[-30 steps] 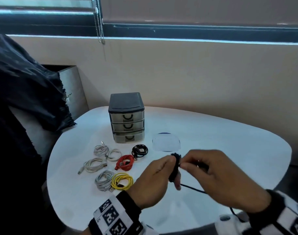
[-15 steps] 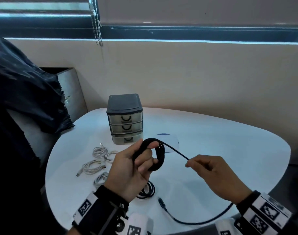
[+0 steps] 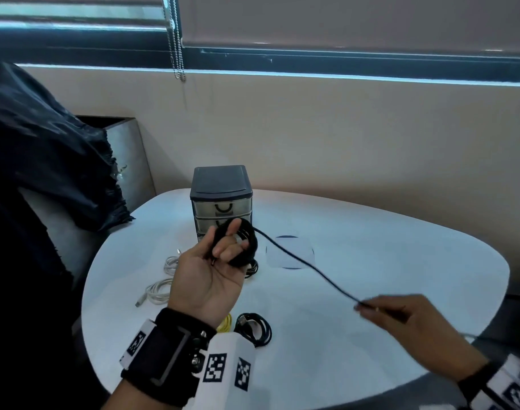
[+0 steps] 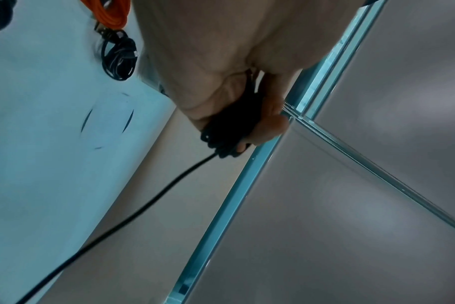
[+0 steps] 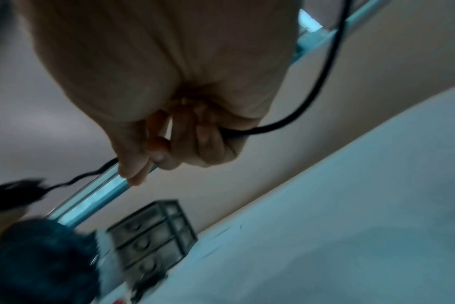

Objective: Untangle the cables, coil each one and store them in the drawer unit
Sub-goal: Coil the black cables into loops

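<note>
Since half a second ago the right hand [image 3: 400,316] had swung outward, pinching the black cable [image 3: 309,266] taut; the left hand [image 3: 211,270] had risen, fingers [image 3: 233,229] hooked through its coil before the drawer unit [image 3: 220,190]; a harder tug could strip loops off those fingers; slack could spring them loose.

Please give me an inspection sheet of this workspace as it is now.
Surface: rounded white table, faint round mark on it.
Job's things: dark three-drawer plastic unit, drawers closed.
Clutter: nothing seen.
Grippers: left hand holds black cable coil wound around its fingers; right hand pinches its free strand.
Cables: coiled white cables, black coil, yellow coil partly hidden, orange coil.
Surroundings: beige wall, window blind with bead chain, dark cloth left.
</note>
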`<state>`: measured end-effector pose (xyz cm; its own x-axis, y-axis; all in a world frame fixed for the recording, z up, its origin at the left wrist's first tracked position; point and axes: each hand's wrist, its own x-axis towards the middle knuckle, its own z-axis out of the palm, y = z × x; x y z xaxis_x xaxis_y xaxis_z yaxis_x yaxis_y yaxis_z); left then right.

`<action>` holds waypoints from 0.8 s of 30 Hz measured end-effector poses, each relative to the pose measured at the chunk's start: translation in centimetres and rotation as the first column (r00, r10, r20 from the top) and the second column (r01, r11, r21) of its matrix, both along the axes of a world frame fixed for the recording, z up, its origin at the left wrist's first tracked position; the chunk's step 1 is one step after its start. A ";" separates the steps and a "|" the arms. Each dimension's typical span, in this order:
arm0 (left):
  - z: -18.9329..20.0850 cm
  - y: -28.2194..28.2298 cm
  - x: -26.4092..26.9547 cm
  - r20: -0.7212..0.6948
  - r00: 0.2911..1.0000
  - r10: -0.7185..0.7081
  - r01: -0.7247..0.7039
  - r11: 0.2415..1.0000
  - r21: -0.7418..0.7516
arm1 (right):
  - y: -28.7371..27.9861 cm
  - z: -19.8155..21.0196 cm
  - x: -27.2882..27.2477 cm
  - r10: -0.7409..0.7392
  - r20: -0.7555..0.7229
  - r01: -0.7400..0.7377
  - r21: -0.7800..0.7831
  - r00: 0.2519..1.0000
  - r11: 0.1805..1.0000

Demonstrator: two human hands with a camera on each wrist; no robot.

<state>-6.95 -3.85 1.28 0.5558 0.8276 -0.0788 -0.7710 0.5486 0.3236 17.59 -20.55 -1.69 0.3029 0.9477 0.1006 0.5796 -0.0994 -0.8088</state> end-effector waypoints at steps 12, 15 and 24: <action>-3.4 -1.0 2.4 -0.598 0.687 0.414 -0.041 0.843 0.536 | -1.2 4.4 -8.9 0.532 0.182 -0.502 -0.188 0.827 0.844; -4.5 -2.8 2.7 -0.668 0.477 0.571 0.335 0.585 0.739 | -1.0 6.3 -8.9 0.453 0.223 -0.457 -0.039 0.863 0.889; -1.9 -4.7 0.3 -0.719 0.695 0.023 0.541 0.642 0.543 | 6.2 4.2 -4.0 0.052 -0.043 -0.040 0.234 0.998 0.971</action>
<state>-6.68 -8.54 -0.64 0.7968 0.6040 0.0162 -0.0858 0.0866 0.9925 13.59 -14.32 2.53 0.2695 0.9129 0.3065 0.5388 0.1208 -0.8337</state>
